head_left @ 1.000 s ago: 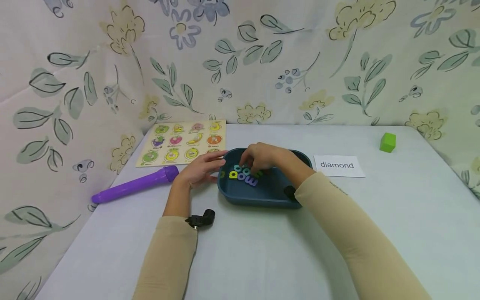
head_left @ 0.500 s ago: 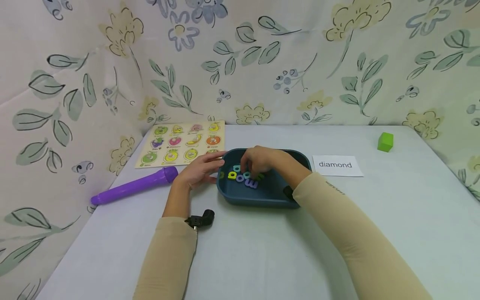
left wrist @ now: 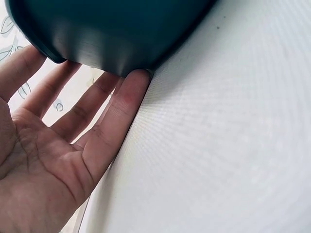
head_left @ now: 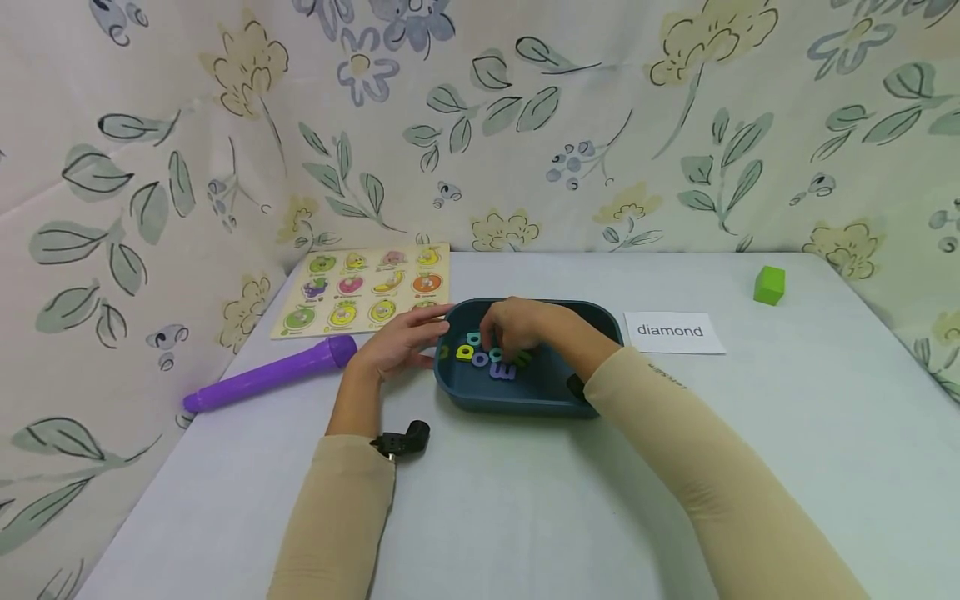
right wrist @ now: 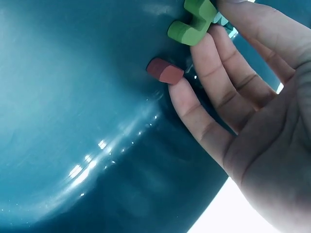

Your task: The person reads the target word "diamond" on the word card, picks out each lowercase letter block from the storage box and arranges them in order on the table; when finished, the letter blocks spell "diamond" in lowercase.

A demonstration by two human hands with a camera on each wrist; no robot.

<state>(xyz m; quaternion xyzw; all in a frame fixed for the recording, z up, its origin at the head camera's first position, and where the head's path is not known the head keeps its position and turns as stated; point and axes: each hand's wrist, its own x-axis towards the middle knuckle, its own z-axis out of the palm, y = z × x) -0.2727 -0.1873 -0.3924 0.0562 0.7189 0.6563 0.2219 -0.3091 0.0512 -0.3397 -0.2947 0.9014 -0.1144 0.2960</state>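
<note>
My left hand [head_left: 401, 340] rests against the left end of a dark blue tray [head_left: 551, 392]. Its fingers reach along the outer wall in the left wrist view, a fingertip near the base. My right hand [head_left: 517, 325] dips into the tray over several small letters. A yellow letter [head_left: 465, 352], a purple "o" [head_left: 480, 359], a purple "m" [head_left: 502, 371] and a teal letter [head_left: 473, 338] lie left of and below its fingers. Another teal letter [head_left: 496, 355] is beneath them. The right wrist view shows nearly straight fingers touching a green letter [right wrist: 194, 24] and a red piece [right wrist: 165, 71].
A card printed "diamond" [head_left: 675, 332] lies right of the tray. A green block [head_left: 769, 285] stands at the far right. Left of the tray are a purple toy microphone [head_left: 266, 375] and a fruit picture board [head_left: 360, 287]. A floral cloth [head_left: 645, 125] hangs behind the table.
The right hand has shifted slightly inside the tray, and the purple "m" and a teal letter beneath its fingers have moved a little toward the front. The left hand stays at the tray's end.
</note>
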